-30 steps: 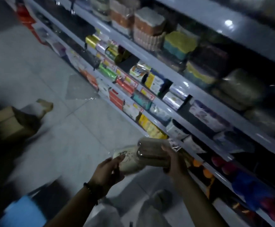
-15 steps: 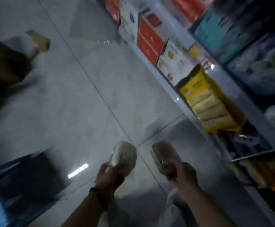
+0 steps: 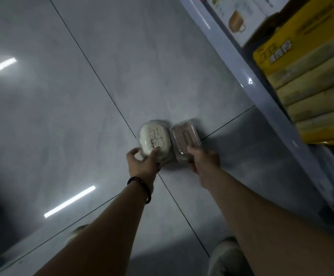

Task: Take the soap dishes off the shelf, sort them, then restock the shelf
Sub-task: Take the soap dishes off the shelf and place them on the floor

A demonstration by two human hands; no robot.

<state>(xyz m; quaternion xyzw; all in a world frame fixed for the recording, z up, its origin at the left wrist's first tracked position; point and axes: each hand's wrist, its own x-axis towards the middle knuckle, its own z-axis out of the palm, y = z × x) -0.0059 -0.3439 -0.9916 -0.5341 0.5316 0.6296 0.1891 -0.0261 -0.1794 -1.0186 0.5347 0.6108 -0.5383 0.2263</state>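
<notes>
Two wrapped soap dishes lie side by side, touching, low over the grey tiled floor (image 3: pixel 82 116). The left one is a white oval soap dish (image 3: pixel 155 139) with a small cartoon figure printed on its lid. The right one is a brown rectangular soap dish (image 3: pixel 184 138) in clear wrap. My left hand (image 3: pixel 142 163) grips the near edge of the white dish, thumb on its lid. My right hand (image 3: pixel 202 161) holds the near end of the brown dish. Whether the dishes rest on the floor or hang just above it is unclear.
The bottom shelf's pale edge (image 3: pixel 261 96) runs diagonally down the right side. On it stand a stack of yellow packs (image 3: pixel 311 86) and a white box (image 3: pixel 241 18) with a cup picture. My shoes (image 3: pixel 229 253) show at the bottom. Ceiling lights reflect in the floor.
I have bent down from the shelf. Both hands have carried the two dishes from chest height to floor level and brought them together side by side.
</notes>
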